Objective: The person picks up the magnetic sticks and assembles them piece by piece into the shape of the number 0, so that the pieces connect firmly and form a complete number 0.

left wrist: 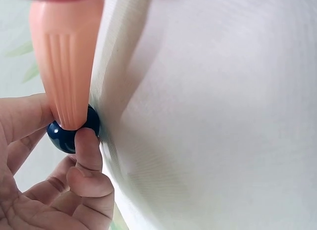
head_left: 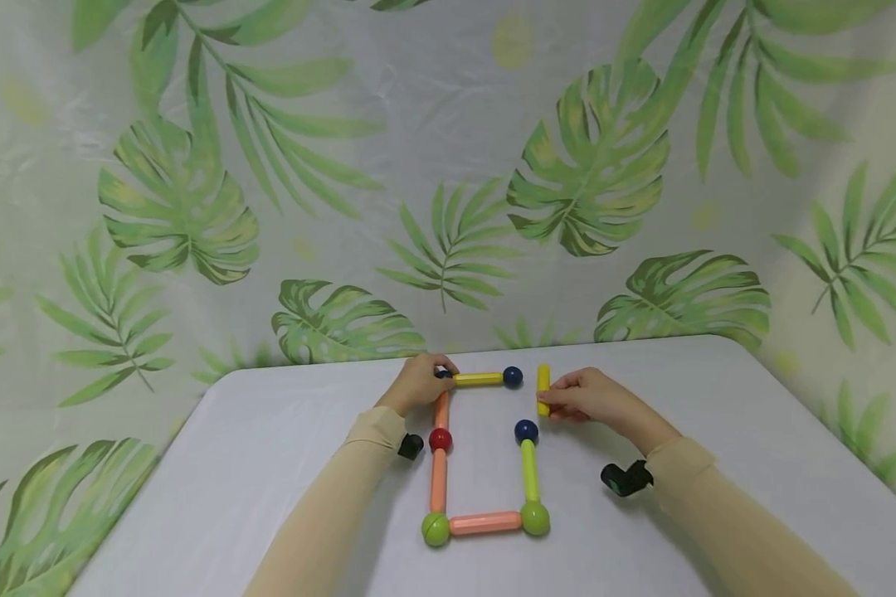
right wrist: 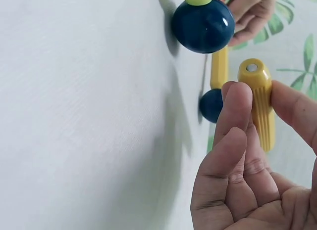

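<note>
My left hand (head_left: 416,383) pinches a dark blue ball (left wrist: 60,140) at the far left corner of a magnetic stick-and-ball outline on the table. A salmon stick (left wrist: 67,62) and a lying yellow stick (head_left: 479,379) join at that ball. In my right hand (head_left: 586,396), thumb and fingers hold another yellow magnetic stick (head_left: 543,383), its metal tip showing in the right wrist view. It is raised to the right of two dark blue balls, one at the far right corner (head_left: 513,377) and one nearer (head_left: 526,431), and touches neither. A gap separates those balls.
The outline's left side has a red ball (head_left: 440,439) between salmon sticks. Green balls (head_left: 435,529) form the near corners, joined by a salmon stick (head_left: 485,522). A lime stick (head_left: 530,471) runs up the right side. Leaf-printed cloth (head_left: 448,166) hangs behind the white table (head_left: 269,464).
</note>
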Demonstrator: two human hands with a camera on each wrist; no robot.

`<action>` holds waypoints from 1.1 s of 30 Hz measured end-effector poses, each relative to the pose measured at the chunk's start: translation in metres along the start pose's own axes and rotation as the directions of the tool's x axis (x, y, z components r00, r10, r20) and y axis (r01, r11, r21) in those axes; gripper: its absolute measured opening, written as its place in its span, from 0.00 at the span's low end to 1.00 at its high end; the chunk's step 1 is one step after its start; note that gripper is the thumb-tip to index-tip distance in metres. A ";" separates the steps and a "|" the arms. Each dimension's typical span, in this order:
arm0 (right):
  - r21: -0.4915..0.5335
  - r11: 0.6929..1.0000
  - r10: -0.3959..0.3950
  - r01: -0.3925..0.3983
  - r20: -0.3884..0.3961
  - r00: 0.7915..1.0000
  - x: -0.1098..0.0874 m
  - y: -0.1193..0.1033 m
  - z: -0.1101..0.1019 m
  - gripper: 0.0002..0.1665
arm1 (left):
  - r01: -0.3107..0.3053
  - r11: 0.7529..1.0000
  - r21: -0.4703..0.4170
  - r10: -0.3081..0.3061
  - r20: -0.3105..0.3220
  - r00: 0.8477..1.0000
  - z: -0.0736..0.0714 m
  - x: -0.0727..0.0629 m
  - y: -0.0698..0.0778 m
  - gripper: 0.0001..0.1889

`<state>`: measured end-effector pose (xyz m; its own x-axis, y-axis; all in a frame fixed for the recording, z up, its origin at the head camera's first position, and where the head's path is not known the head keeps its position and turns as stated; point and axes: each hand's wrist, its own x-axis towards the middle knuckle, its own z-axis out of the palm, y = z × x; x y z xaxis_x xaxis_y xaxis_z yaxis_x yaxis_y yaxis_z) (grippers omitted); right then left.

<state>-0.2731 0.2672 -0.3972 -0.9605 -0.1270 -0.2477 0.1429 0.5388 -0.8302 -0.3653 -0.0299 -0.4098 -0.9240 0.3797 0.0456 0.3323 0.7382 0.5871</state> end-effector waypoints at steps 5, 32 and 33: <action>0.024 1.000 0.007 -0.007 -0.003 1.000 0.015 -0.004 0.005 0.20 | -0.010 1.000 -0.006 0.009 -0.009 1.000 -0.001 0.001 0.000 0.08; 0.020 0.998 0.061 -0.061 0.029 0.998 0.030 -0.004 0.032 0.19 | 0.024 1.000 0.008 -0.024 -0.012 1.000 0.004 0.002 -0.001 0.09; 0.018 0.998 0.063 -0.064 0.034 0.997 0.030 -0.004 0.032 0.19 | 0.024 1.000 0.010 -0.024 -0.014 1.000 0.004 0.002 -0.002 0.08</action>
<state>-0.2952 0.2343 -0.4175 -0.9409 -0.1212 -0.3163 0.2080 0.5304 -0.8219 -0.3673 -0.0286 -0.4145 -0.9342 0.3540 0.0433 0.3120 0.7525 0.5800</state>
